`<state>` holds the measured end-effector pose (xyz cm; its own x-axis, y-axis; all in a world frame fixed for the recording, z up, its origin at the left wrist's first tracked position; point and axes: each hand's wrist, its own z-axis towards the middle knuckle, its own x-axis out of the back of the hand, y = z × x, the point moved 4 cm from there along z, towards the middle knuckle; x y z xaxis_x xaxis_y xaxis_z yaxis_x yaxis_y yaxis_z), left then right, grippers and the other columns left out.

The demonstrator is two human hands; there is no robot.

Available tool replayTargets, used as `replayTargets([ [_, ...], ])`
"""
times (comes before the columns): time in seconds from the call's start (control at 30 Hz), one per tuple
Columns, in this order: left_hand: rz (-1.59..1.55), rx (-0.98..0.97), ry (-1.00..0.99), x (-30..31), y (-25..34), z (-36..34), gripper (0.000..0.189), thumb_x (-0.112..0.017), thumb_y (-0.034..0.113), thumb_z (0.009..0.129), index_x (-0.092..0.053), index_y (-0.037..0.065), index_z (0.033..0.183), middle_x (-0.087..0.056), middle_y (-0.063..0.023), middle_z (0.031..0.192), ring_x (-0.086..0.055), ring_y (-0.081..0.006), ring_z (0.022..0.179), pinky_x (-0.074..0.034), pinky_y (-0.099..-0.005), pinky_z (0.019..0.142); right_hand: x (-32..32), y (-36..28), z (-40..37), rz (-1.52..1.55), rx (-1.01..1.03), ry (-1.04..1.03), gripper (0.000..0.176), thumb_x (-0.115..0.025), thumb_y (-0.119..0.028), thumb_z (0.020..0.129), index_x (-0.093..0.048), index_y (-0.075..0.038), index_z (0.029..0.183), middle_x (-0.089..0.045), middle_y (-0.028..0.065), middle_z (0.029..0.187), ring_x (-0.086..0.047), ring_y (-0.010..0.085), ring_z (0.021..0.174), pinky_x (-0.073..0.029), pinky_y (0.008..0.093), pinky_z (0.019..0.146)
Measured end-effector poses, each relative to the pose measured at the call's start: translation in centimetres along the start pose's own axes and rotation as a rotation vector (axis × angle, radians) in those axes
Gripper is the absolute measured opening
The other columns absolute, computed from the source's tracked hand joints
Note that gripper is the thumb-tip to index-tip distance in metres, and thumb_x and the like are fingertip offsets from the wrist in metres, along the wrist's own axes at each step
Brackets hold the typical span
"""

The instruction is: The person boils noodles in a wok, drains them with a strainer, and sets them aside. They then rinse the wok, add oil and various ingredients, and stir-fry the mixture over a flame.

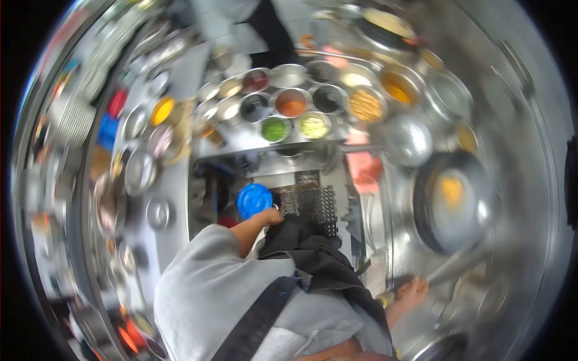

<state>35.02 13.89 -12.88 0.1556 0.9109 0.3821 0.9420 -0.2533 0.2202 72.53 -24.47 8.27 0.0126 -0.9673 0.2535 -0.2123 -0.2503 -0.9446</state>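
Observation:
At the middle, my left hand [273,216] is closed beside a round blue plastic item [254,201]; what its fingers hold is hidden. Off to the right, my right hand [413,292] is closed around the end of the wok's long handle. The dark wok [423,207] lies tilted on the steel range, with an orange-yellow patch of food [451,191] inside. Just above it rests a perforated metal strainer [408,140].
Steel pots of sauces and toppings, including chopped greens [274,128], line the counter ahead. A pot of orange liquid [399,89] stands behind the strainer. Bowls [140,172] cover the left counter, beside stacked plates [71,120]. Another person's dark-clothed leg [271,29] shows beyond.

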Motion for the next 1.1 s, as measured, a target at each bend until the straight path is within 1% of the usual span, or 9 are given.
replayTargets([
  [0.13, -0.208, 0.038, -0.066, -4.6, -1.9, -4.4, 0.049, -0.049, 0.041, 0.082, -0.065, -0.003, 0.097, -0.065, -0.0183, 0.098, -0.065, -0.0319, 0.077, -0.052, -0.0421, 0.069, -2.5, -2.7, -3.0, 0.046, 0.173, 0.036, 0.02, -0.059, -0.012, 0.083, -0.047, -0.002, 0.096, -0.046, 0.0086, 0.054, -0.044, 0.0158, 0.038, -0.036, 0.0276, 0.033],
  [0.23, -0.199, -0.137, 0.071, -4.0, -2.8, -6.5, 0.041, -0.06, 0.038, 0.076, -0.068, 0.0, 0.089, -0.066, -0.0137, 0.074, -0.065, -0.0243, 0.067, -0.052, -0.0354, 0.056, -3.2, -1.1, -1.5, 0.013, 0.155, -0.091, 0.016, -0.055, -0.014, 0.082, -0.048, -0.002, 0.089, -0.045, 0.008, 0.055, -0.044, 0.0168, 0.04, -0.036, 0.0286, 0.035],
  [0.3, -0.457, -0.194, 0.118, -3.4, -5.0, -6.7, 0.038, -0.056, 0.037, 0.074, -0.068, 0.008, 0.096, -0.066, -0.0166, 0.094, -0.063, -0.0304, 0.089, -0.048, -0.039, 0.079, -3.7, -0.7, -0.8, 0.014, 0.142, -0.137, 0.015, -0.054, -0.015, 0.081, -0.048, -0.002, 0.085, -0.045, 0.0075, 0.055, -0.044, 0.0164, 0.041, -0.036, 0.0288, 0.036],
  [0.4, -0.563, -0.223, 0.602, -3.5, -10.8, -5.9, 0.029, -0.058, 0.031, 0.07, -0.069, 0.015, 0.091, -0.067, -0.0131, 0.093, -0.063, -0.0304, 0.085, -0.05, -0.0381, 0.075, -5.9, -0.7, -3.6, -0.042, 0.131, -0.195, 0.017, -0.051, -0.017, 0.078, -0.049, -0.001, 0.074, -0.044, 0.0061, 0.056, -0.045, 0.0159, 0.045, -0.038, 0.0296, 0.039],
  [0.47, -0.98, -0.157, 0.556, -4.5, -15.1, -6.2, 0.025, -0.059, 0.019, 0.078, -0.067, 0.006, 0.098, -0.068, -0.0085, 0.087, -0.064, -0.0165, 0.074, -0.052, -0.0326, 0.068, -6.4, 0.6, -5.3, -0.035, 0.089, -0.18, 0.015, -0.049, -0.016, 0.076, -0.049, -0.002, 0.073, -0.044, 0.0064, 0.056, -0.045, 0.0165, 0.046, -0.039, 0.0299, 0.04],
  [0.6, -1.553, -0.062, 0.622, -6.0, -20.1, -14.5, 0.019, -0.054, 0.011, 0.082, -0.061, 0.005, 0.098, -0.063, -0.0048, 0.08, -0.062, -0.0141, 0.071, -0.051, -0.0278, 0.061, -6.7, 0.9, -11.1, -0.083, 0.06, -0.148, 0.013, -0.054, -0.015, 0.075, -0.05, -0.002, 0.076, -0.045, 0.006, 0.057, -0.043, 0.0156, 0.045, -0.035, 0.0281, 0.042],
  [0.83, -2.06, -0.024, 1.354, -10.8, -31.0, -24.9, 0.02, -0.05, 0.015, 0.087, -0.057, -0.001, 0.096, -0.062, -0.011, 0.076, -0.06, -0.0166, 0.061, -0.046, -0.0267, 0.05, -7.2, 0.4, -13.2, 0.006, -0.088, -0.268, 0.015, -0.053, -0.015, 0.075, -0.048, -0.003, 0.067, -0.046, 0.0043, 0.057, -0.045, 0.0146, 0.048, -0.033, 0.0254, 0.043],
  [0.97, -2.365, 0.012, 1.935, -18.0, -48.4, -26.5, 0.024, -0.046, 0.027, 0.09, -0.051, 0.006, 0.081, -0.055, -0.0105, 0.064, -0.054, -0.0202, 0.052, -0.044, -0.0309, 0.046, -8.0, -1.4, -15.0, 0.034, 0.006, -0.22, 0.019, -0.055, -0.016, 0.077, -0.048, -0.002, 0.067, -0.046, 0.0053, 0.057, -0.045, 0.0148, 0.047, -0.034, 0.0249, 0.043],
  [1.1, -2.293, -0.15, 2.17, -20.1, -58.9, -28.9, 0.036, -0.048, 0.034, 0.09, -0.044, 0.004, 0.11, -0.059, -0.0172, 0.084, -0.06, -0.0269, 0.064, -0.052, -0.0334, 0.052, -7.6, -1.8, -12.2, -0.134, 0.019, -0.17, 0.021, -0.06, -0.023, 0.081, -0.057, -0.003, 0.073, -0.052, 0.0052, 0.059, -0.048, 0.0143, 0.05, -0.04, 0.0277, 0.046],
])
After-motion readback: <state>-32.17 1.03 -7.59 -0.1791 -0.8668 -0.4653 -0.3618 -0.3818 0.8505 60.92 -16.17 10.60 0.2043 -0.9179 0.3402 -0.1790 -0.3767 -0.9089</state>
